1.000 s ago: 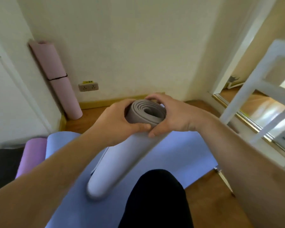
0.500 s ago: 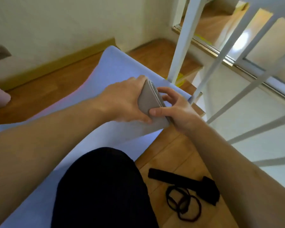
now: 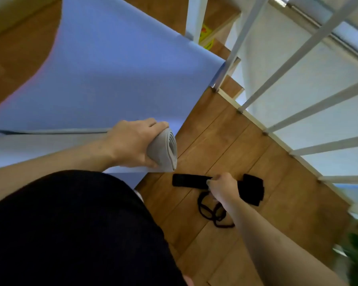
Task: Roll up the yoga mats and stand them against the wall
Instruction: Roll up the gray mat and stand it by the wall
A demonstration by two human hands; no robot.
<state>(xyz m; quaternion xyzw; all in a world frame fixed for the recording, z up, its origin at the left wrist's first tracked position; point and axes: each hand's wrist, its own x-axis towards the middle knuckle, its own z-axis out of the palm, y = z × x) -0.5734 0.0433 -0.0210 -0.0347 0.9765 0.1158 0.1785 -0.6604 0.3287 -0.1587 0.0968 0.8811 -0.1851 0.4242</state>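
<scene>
While the left hand [image 3: 132, 145] clasps the rolled mat [image 3: 163, 150], the right hand [image 3: 222, 187] apparently pinches the black strap [image 3: 189, 180].

bare forearms [image 3: 262, 234], black trousers [image 3: 70, 230]

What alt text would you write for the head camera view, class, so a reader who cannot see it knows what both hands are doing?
A person's left hand grips the end of a rolled grey yoga mat lying on an unrolled blue mat, while the right hand reaches down and pinches a black strap on the wooden floor. A white railing stands to the right.
</scene>
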